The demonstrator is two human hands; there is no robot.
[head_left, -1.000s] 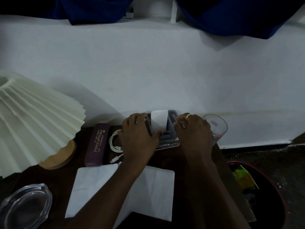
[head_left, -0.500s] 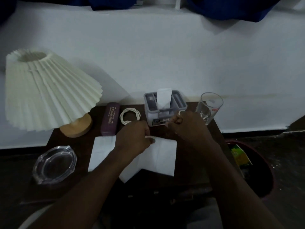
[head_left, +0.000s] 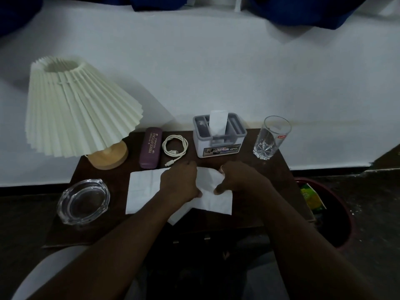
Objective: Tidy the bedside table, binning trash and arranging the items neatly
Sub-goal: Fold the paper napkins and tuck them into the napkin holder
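Head view. Dim light. At centre frame, a dark worktop (head_left: pixel 249 215) against a white wall (head_left: pixel 216 72).

Lower centre: a white tissue (head_left: pixel 142 189) lying flat on the worktop, its middle covered by both hands. Left hand (head_left: pixel 180 184) palm down on the tissue, fingers (head_left: pixel 190 165) curled, thumb pressing the paper near its middle. Right hand (head_left: pixel 238 179) just beside it, fingers bent and pinching a raised fold of the tissue between thumb and fingertips; a ring (head_left: pixel 222 168) on one finger. Whether the left actually grips the paper or only presses it flat: cannot tell.

Across the back of the worktop, left to right: lamp (head_left: pixel 80 111) with pleated cream shade and wooden base at left of frame; purple case (head_left: pixel 150 147) lettered "PRINCE OPTICALS", lying lengthwise just right of the base; coiled white cable (head_left: pixel 175 147) beside the case; grey-lidded box (head_left: pixel 218 137) with a white sheet standing up from its slot, above the hands; clear glass (head_left: pixel 271 137) upright, at the right rear corner.

Lower left of the worktop: glass ashtray (head_left: pixel 83 201), well apart from the tissue.

Right edge, on the floor beside the worktop: dark red bin (head_left: pixel 344 237), a yellow-green wrapper (head_left: pixel 311 197) inside near its rim.

Along the top: blue cloth (head_left: pixel 303 9) hanging above the wall.
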